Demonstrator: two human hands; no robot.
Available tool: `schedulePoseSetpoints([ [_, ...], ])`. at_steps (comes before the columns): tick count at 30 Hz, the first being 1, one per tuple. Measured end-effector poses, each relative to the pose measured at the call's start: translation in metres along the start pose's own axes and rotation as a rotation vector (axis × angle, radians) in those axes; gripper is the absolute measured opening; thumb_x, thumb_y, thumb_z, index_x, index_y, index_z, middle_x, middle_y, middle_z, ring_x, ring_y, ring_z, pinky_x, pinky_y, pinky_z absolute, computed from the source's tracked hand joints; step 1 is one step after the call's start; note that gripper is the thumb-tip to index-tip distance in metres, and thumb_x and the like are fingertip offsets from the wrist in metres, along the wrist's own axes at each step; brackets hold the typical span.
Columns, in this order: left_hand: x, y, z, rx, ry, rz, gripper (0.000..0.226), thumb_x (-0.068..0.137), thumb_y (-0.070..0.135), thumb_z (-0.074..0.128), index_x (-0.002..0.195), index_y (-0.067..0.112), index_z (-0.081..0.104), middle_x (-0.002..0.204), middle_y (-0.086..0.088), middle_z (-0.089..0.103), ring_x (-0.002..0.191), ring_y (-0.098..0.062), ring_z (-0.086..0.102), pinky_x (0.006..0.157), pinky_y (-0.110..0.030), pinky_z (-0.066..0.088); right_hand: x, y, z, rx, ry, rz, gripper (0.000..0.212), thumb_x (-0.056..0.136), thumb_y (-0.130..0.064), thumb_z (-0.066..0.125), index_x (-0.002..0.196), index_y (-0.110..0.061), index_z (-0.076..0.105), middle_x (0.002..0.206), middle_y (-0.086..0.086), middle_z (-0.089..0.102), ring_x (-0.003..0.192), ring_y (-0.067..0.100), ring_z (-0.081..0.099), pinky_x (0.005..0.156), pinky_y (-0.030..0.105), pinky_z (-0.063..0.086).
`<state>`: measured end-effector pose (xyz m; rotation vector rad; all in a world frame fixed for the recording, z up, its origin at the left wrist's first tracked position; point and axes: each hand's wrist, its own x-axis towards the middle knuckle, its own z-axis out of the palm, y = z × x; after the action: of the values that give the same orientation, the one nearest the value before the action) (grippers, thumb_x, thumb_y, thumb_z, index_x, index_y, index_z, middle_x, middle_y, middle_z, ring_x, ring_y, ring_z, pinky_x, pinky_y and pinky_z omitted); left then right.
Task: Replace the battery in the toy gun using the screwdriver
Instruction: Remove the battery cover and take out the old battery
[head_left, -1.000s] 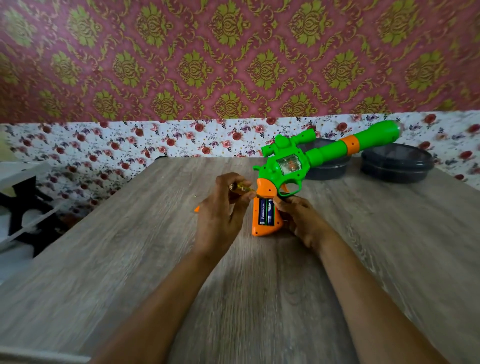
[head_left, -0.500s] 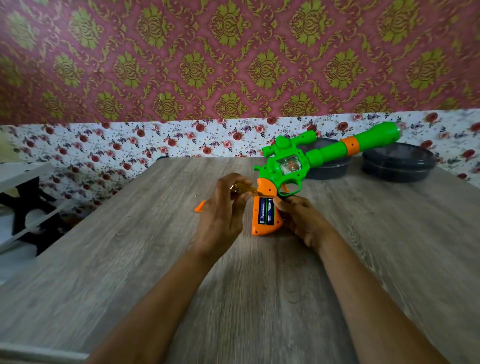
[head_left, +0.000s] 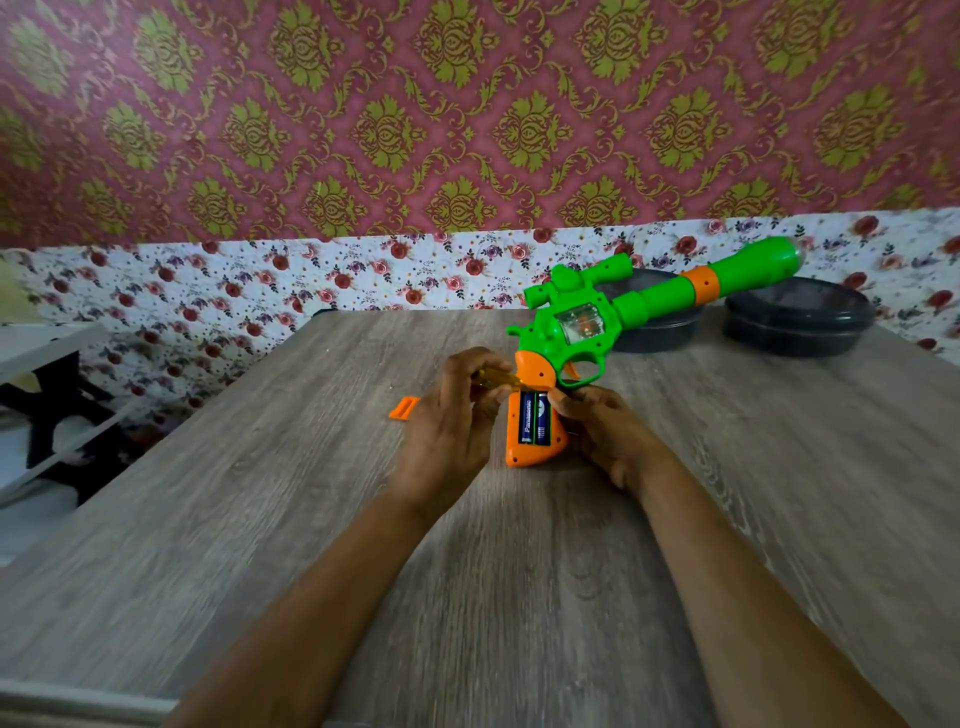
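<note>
A green toy gun (head_left: 582, 322) with an orange grip (head_left: 535, 452) stands with its grip on the wooden table (head_left: 260, 519), barrel pointing up to the right. The grip's compartment is uncovered and two blue batteries (head_left: 535, 418) lie in it. My left hand (head_left: 452, 431) grips a yellow-handled screwdriver (head_left: 498, 379), whose end points at the top of the compartment. My right hand (head_left: 602, 431) holds the grip from the right, fingertips at the top of the batteries. An orange battery cover (head_left: 404, 407) lies on the table left of my left hand.
Two dark round containers (head_left: 800, 317) sit at the back right of the table, the gun's barrel passing over one of them. A white shelf with dark legs (head_left: 47, 374) stands off the table's left edge. A patterned wall runs behind.
The screwdriver's end has moved closer to the top of the battery compartment. The orange cover shows more fully beside my left hand. My right hand stays on the grip.
</note>
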<state>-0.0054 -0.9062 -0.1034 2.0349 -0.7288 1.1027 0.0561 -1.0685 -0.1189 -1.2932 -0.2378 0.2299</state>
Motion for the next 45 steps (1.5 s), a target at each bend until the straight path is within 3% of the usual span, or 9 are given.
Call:
schedulePoseSetpoints([
  [4,0.004,-0.002,0.002,0.014,-0.001,-0.015,0.019,0.095,0.023,0.044,0.111,0.021,0.034,0.094,-0.008,0.067,0.064,-0.012,0.060,0.051,-0.025,0.045,-0.002,-0.001,0.000,-0.006,-0.026,-0.017,0.016,0.092,-0.007,0.049,0.089,-0.015,0.063,0.076,-0.004,0.070,0.070,0.008,0.066,0.061,0.018,0.055],
  [9,0.012,-0.007,0.004,-0.012,0.126,-0.170,0.015,0.098,0.019,0.046,0.109,0.017,0.036,0.088,-0.006,0.068,0.071,-0.013,0.065,0.057,-0.022,0.049,0.000,0.001,0.001,-0.005,0.003,-0.032,0.016,0.090,-0.005,0.050,0.088,-0.015,0.063,0.068,-0.009,0.072,0.069,0.004,0.066,0.063,0.016,0.054],
  [17,0.012,-0.024,0.007,-0.572,0.363,-0.909,0.011,0.100,0.006,0.038,0.092,0.014,0.038,0.084,-0.009,0.057,0.058,-0.009,0.063,0.052,-0.020,0.054,0.006,0.004,0.001,-0.018,0.024,-0.048,0.016,0.089,-0.004,0.052,0.092,-0.015,0.064,0.073,-0.010,0.073,0.073,0.002,0.066,0.069,0.019,0.053],
  [22,0.003,-0.041,0.008,-0.886,0.421,-1.282,0.012,0.101,0.011,0.041,0.107,0.001,0.042,0.088,-0.017,0.059,0.066,-0.017,0.063,0.049,-0.020,0.055,0.008,0.004,0.000,0.005,0.016,-0.017,0.015,0.089,-0.005,0.052,0.090,-0.014,0.063,0.071,-0.009,0.073,0.068,0.003,0.067,0.069,0.022,0.055],
  [26,0.008,-0.024,0.001,-0.663,0.372,-0.866,0.016,0.099,0.013,0.044,0.113,0.015,0.036,0.089,-0.008,0.060,0.067,-0.011,0.067,0.064,-0.030,0.058,0.008,0.003,0.000,-0.002,0.013,-0.011,0.015,0.090,-0.005,0.051,0.089,-0.014,0.063,0.068,-0.009,0.072,0.064,0.001,0.067,0.061,0.018,0.055],
  [31,0.009,-0.006,-0.001,-0.123,0.159,-0.234,0.030,0.097,0.010,0.048,0.124,0.019,0.038,0.090,0.007,0.064,0.073,-0.006,0.065,0.059,-0.028,0.056,0.006,0.002,0.001,-0.007,-0.018,-0.019,0.016,0.091,-0.004,0.049,0.085,-0.012,0.062,0.063,-0.007,0.071,0.060,0.002,0.066,0.057,0.017,0.054],
  [36,0.008,-0.003,-0.004,-0.040,0.077,-0.082,0.027,0.096,0.023,0.044,0.121,0.022,0.034,0.095,-0.007,0.068,0.063,-0.002,0.058,0.057,-0.020,0.049,0.004,0.002,0.000,-0.010,-0.045,-0.024,0.017,0.091,-0.006,0.049,0.087,-0.013,0.064,0.069,-0.006,0.072,0.066,0.004,0.066,0.063,0.019,0.055],
  [40,0.008,-0.003,-0.008,-0.035,0.072,-0.051,0.026,0.095,0.024,0.042,0.119,0.020,0.034,0.096,-0.009,0.067,0.068,-0.015,0.064,0.054,-0.037,0.052,0.003,0.002,0.000,-0.006,-0.048,-0.018,0.016,0.090,-0.006,0.050,0.089,-0.012,0.064,0.070,-0.005,0.072,0.066,0.005,0.067,0.065,0.021,0.055],
  [45,0.008,-0.004,-0.007,-0.036,0.075,-0.059,0.026,0.096,0.024,0.042,0.120,0.021,0.034,0.096,-0.007,0.067,0.075,-0.015,0.066,0.057,-0.035,0.054,0.002,0.000,0.000,-0.011,-0.056,-0.024,0.017,0.091,-0.005,0.049,0.087,-0.013,0.063,0.067,-0.007,0.072,0.064,0.002,0.067,0.062,0.018,0.056],
])
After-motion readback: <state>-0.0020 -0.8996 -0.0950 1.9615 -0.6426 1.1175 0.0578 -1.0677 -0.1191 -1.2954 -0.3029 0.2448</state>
